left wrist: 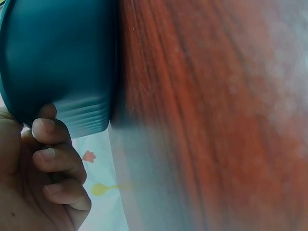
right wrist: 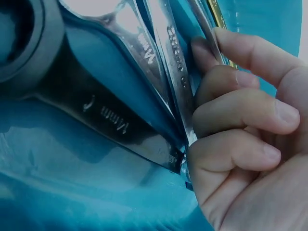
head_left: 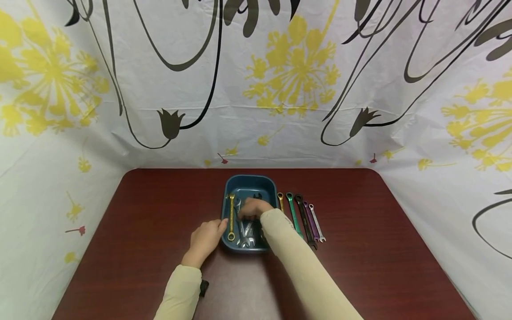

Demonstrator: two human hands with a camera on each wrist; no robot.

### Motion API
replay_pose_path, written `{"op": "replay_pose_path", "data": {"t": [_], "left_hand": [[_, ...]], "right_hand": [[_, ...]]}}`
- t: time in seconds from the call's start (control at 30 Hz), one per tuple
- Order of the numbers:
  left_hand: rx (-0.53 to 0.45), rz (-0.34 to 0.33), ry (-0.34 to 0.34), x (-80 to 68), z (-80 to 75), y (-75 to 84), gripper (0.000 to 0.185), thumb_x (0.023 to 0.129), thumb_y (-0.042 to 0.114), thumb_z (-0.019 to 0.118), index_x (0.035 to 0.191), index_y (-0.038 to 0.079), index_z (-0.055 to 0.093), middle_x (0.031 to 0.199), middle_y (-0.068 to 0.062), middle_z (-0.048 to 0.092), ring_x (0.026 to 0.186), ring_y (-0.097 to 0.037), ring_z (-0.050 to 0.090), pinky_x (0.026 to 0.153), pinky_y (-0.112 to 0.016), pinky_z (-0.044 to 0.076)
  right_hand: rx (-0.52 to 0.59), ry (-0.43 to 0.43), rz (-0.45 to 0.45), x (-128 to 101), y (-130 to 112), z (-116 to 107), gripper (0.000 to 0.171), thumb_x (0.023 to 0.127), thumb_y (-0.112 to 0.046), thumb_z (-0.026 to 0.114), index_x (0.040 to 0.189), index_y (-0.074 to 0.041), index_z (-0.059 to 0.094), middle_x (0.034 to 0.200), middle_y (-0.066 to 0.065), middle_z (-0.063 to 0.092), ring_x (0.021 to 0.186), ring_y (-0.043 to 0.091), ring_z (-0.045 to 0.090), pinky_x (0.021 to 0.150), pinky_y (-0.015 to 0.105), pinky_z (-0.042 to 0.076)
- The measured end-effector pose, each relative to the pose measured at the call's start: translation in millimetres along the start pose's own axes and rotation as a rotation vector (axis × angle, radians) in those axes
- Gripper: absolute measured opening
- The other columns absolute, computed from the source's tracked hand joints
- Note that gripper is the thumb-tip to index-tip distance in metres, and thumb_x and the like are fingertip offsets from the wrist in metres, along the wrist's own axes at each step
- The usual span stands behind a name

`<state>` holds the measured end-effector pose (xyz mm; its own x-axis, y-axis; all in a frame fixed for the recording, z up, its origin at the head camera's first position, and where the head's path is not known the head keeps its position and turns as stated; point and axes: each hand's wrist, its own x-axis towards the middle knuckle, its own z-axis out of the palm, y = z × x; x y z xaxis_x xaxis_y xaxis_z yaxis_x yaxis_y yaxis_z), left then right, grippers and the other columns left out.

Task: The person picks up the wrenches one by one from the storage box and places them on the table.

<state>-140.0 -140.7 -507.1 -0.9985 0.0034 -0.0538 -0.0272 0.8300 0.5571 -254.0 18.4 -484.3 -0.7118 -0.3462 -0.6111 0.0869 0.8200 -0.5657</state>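
Observation:
A blue plastic tray [head_left: 250,177] stands on the table with several wrenches in it. My left hand [head_left: 206,240] grips the tray's left rim, and its fingers [left wrist: 60,161] curl outside the wall in the left wrist view. Inside the tray, my right hand [head_left: 253,208] pinches a silver wrench [right wrist: 203,21] between thumb and index finger, the other fingers curled. A gold wrench [head_left: 231,218] lies along the tray's left side. Two more silver wrenches [right wrist: 169,53] and a black ring-ended wrench [right wrist: 108,110] lie beside the right hand in the right wrist view.
Right of the tray, a row of wrenches lies on the dark red table [head_left: 168,204]: gold [head_left: 281,200], green [head_left: 293,211], black [head_left: 306,218], purple [head_left: 311,222] and silver [head_left: 317,222]. The right forearm partly covers the row. A patterned cloth [head_left: 256,138] hangs behind the table.

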Motion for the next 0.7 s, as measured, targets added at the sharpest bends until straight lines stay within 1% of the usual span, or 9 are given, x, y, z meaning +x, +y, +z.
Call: {"op": "replay_pose_path", "data": {"t": [0.27,0.33,0.5,0.6,0.7], "left_hand": [[-0.008,-0.005,0.0,-0.4,0.3,-0.1,0.044,0.101,0.041,0.044,0.066,0.017,0.048,0.057,0.001,0.036,0.049,-0.015,0.036,0.048,-0.03,0.027],[-0.01,-0.009,0.002,-0.6,0.3,-0.2,0.044,0.101,0.042,0.044,0.066,0.017,0.048,0.057,0.001,0.037,0.05,-0.015,0.036,0.049,-0.03,0.028],[-0.018,-0.019,0.0,-0.8,0.2,0.2,0.045,0.101,0.042,0.043,0.064,0.016,0.046,0.057,0.001,0.036,0.05,-0.015,0.036,0.05,-0.03,0.028],[-0.021,-0.018,-0.003,-0.9,0.3,0.3,0.046,0.101,0.042,0.043,0.064,0.016,0.045,0.057,0.001,0.036,0.05,-0.015,0.035,0.05,-0.03,0.027],[-0.023,-0.017,-0.001,-1.0,0.7,0.6,0.045,0.101,0.042,0.043,0.064,0.016,0.045,0.057,0.001,0.035,0.05,-0.015,0.034,0.05,-0.03,0.027]], "right_hand": [[-0.029,0.012,-0.022,-0.8,3.6,-7.2,0.019,0.084,-0.016,0.069,0.071,-0.01,0.057,0.072,0.003,0.054,0.066,0.017,0.049,0.061,0.03,0.042],[-0.028,0.02,-0.036,-1.3,5.0,-10.2,0.02,0.083,-0.013,0.069,0.068,-0.01,0.056,0.069,0.002,0.052,0.063,0.016,0.048,0.059,0.028,0.041],[-0.025,0.028,-0.064,-2.2,6.4,-17.8,0.032,0.084,-0.01,0.066,0.058,-0.013,0.049,0.057,-0.001,0.045,0.051,0.012,0.04,0.049,0.024,0.035],[-0.033,0.034,-0.071,-4.4,6.3,-21.0,0.031,0.088,-0.011,0.065,0.06,-0.012,0.051,0.058,-0.001,0.046,0.051,0.011,0.041,0.049,0.023,0.034],[-0.012,0.041,-0.065,-6.7,6.9,-23.1,0.029,0.091,-0.012,0.062,0.063,-0.01,0.052,0.059,0.0,0.046,0.052,0.012,0.042,0.05,0.024,0.036]]}}
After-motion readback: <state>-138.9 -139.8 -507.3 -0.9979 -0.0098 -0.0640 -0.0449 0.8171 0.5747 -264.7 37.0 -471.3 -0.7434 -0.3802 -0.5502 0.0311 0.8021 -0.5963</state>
